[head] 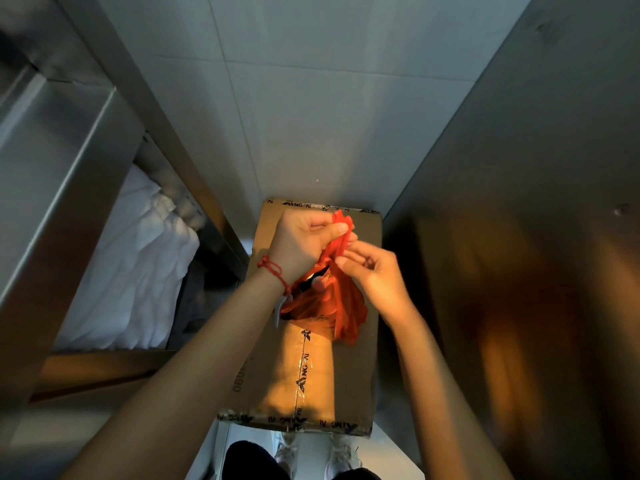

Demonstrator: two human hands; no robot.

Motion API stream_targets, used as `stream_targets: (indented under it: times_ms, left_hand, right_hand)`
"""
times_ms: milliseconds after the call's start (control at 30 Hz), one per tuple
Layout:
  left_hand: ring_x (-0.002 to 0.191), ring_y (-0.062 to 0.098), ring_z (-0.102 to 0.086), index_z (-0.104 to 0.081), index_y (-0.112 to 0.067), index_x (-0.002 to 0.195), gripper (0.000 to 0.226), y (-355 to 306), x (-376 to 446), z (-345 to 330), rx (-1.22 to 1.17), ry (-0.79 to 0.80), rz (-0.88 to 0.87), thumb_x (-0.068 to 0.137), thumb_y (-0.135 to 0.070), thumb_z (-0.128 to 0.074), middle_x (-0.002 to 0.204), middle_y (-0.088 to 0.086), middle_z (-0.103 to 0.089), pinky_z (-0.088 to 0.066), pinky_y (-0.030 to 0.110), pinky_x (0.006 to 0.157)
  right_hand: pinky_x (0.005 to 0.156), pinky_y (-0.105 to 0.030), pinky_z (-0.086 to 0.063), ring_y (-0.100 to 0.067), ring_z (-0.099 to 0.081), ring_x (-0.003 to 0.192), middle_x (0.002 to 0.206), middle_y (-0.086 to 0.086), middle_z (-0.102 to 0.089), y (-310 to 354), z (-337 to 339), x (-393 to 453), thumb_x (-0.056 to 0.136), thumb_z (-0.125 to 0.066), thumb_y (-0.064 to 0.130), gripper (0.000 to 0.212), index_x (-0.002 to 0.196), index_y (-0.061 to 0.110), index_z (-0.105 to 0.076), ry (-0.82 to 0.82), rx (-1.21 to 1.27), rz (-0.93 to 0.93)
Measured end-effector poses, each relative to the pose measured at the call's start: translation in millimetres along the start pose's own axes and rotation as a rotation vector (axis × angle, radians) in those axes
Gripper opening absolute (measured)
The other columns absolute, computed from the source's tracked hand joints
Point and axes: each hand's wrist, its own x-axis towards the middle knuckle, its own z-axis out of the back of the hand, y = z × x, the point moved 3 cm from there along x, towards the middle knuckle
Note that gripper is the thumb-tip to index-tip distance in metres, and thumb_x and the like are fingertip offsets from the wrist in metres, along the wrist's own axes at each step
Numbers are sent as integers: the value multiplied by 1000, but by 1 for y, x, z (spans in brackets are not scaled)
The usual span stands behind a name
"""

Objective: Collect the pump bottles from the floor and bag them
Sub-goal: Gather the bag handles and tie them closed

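Note:
A red plastic bag rests on top of a taped cardboard box. My left hand pinches the bag's handles between thumb and fingers, holding them up. My right hand touches the twisted handle strip just below with its fingertips. Through the bag's mouth I see dark and pale shapes of pump bottles. A grey pump nozzle sticks out at the bag's left side, under my left wrist.
A steel shelf unit stands on the left with white cloth on its lower level. A steel cabinet side rises on the right. A tiled wall lies behind the box. My shoes show below.

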Motion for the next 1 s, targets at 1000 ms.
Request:
stream_targets:
  times_ms: [1000]
  left_hand:
    - [100,26,-63,-64,-3,108,31,-20,-190,24,542,-409,-150,83,-19,-53,108,15,-67,-47,31,91]
  right_hand:
    - [55,-22,-55,-14,-68,57,65,1,-74,46,-15,-136,80,-67,14,18,64,17,-74,-105,-22,-85]
